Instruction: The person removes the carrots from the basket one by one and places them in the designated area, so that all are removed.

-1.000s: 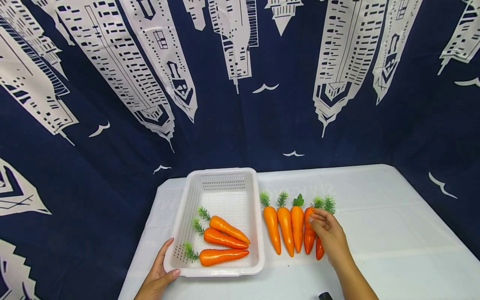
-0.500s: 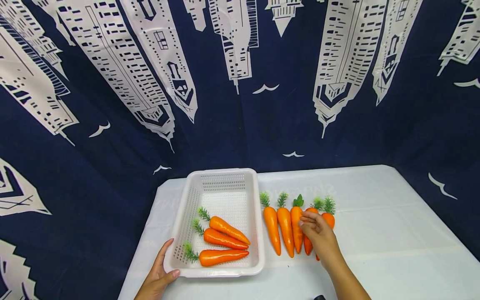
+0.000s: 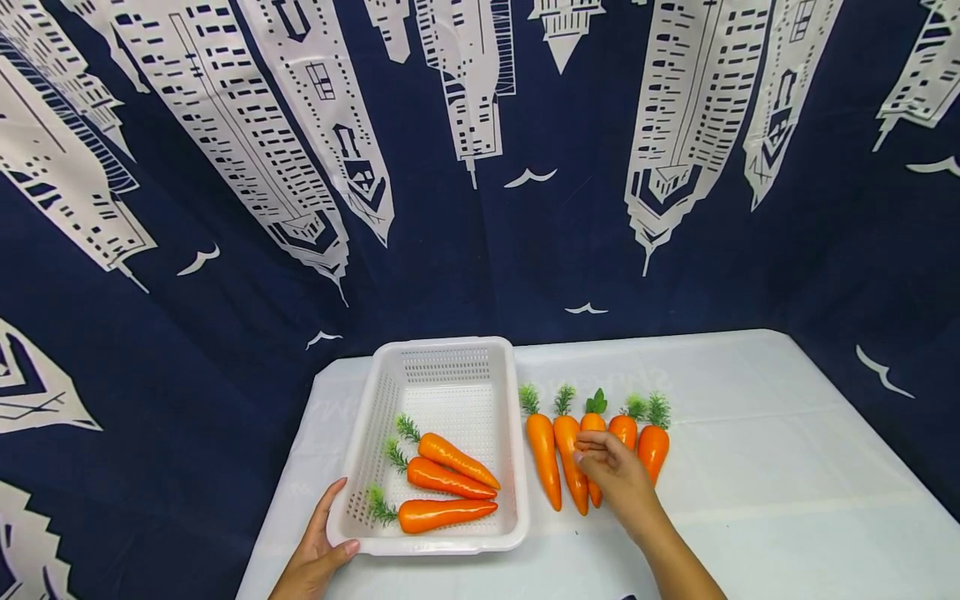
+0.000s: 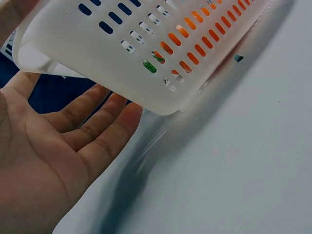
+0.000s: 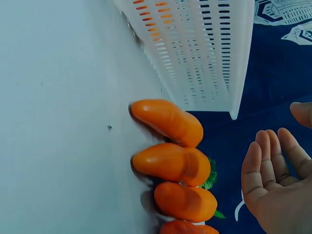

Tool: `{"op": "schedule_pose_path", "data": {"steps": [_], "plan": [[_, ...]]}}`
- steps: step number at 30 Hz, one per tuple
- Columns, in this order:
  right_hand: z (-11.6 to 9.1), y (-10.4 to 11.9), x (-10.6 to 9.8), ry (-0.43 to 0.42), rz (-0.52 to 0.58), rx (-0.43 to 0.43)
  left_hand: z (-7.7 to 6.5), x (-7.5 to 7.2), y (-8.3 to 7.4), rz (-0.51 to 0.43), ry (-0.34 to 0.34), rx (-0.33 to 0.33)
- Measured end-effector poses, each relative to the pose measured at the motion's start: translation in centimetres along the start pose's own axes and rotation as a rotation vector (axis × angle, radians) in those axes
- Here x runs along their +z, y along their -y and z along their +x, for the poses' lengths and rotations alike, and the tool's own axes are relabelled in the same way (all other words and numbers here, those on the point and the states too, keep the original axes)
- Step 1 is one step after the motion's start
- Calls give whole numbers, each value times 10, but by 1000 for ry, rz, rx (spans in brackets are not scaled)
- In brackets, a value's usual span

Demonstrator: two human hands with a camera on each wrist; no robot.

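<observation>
A white perforated plastic basket (image 3: 427,545) stands at the left of the table, with three toy carrots (image 3: 448,516) lying in its near half. My left hand (image 3: 313,550) holds the basket's near left corner, thumb on the rim; in the left wrist view its fingers (image 4: 109,146) lie under the rim. Right of the basket, several carrots (image 3: 543,458) with green tops form a row. Over the middle of that row hovers my right hand (image 3: 622,487), partly covering the carrots there. The right wrist view shows this hand (image 5: 282,190) holding nothing, fingers loosely extended.
A white cloth (image 3: 780,467) covers the table. Behind it hangs a dark blue curtain (image 3: 555,258) printed with white buildings and birds. A dark speck (image 5: 109,127) lies on the cloth. Part of a black object (image 3: 628,597) shows at the bottom edge.
My right hand has moved left along the row, from the rightmost carrots to the middle one, uncovering the two at the right. The left hand, basket and carrots stay put.
</observation>
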State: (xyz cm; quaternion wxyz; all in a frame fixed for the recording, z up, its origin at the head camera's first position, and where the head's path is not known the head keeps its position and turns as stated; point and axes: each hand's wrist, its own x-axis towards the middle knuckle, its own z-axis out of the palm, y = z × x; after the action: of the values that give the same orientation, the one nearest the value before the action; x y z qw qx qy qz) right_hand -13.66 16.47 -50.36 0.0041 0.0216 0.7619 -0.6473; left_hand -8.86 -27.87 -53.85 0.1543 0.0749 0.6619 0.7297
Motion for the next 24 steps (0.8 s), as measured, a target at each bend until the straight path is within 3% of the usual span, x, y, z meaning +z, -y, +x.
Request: {"op": "schedule_pose_path", "data": {"steps": [8,15,24], "plan": [[0,2,12,53,-20,20,0,0,-2,3,-24,-28],[-4,7,21,120,-11,-21,0,0,0,19,-36,-29],[-11,9,35,146,24,-76,0,0,-1,0,-12,-24]]}}
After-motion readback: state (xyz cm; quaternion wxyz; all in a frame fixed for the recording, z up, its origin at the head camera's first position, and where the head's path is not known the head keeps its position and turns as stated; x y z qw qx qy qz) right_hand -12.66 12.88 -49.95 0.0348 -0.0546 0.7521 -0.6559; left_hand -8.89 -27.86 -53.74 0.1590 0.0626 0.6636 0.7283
